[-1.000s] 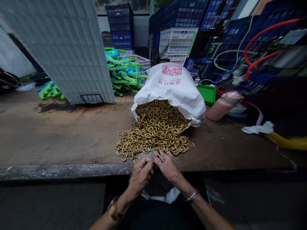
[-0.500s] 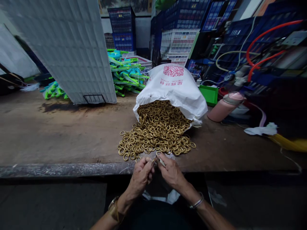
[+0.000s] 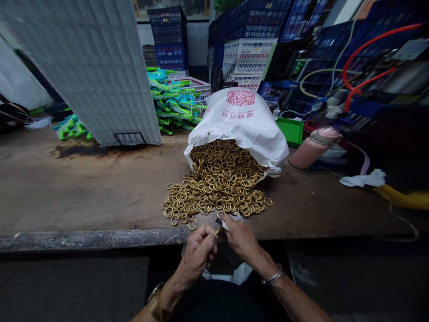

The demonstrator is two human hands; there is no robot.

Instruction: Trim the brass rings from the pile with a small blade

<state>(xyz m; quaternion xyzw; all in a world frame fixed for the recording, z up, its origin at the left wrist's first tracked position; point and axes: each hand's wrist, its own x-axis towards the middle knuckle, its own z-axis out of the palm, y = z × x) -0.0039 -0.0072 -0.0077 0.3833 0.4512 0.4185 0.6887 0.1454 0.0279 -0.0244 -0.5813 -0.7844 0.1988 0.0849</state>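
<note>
A white sack (image 3: 244, 123) with red print lies on its side on the brown workbench (image 3: 83, 188), spilling a heap of brass rings (image 3: 217, 183) toward me. At the bench's near edge my left hand (image 3: 197, 252) is closed, pinching a brass ring (image 3: 216, 231) between its fingertips. Beside it, almost touching, my right hand (image 3: 239, 237) is closed on a small light-coloured tool or strip (image 3: 222, 223). A watch sits on my left wrist and a bangle on my right. A white bag (image 3: 231, 273) shows in my lap under the hands.
A tilted white grid panel (image 3: 90, 67) stands at the back left. Green and blue plastic parts (image 3: 174, 100) are piled behind it. A pink bottle (image 3: 311, 150) and a green box (image 3: 290, 130) lie right of the sack. Blue and white crates (image 3: 250, 53) and hoses (image 3: 365, 62) fill the background.
Both hands stayed together at the bench edge. The left hand has drawn slightly down toward me, and the pinched ring now shows between the fingertips.
</note>
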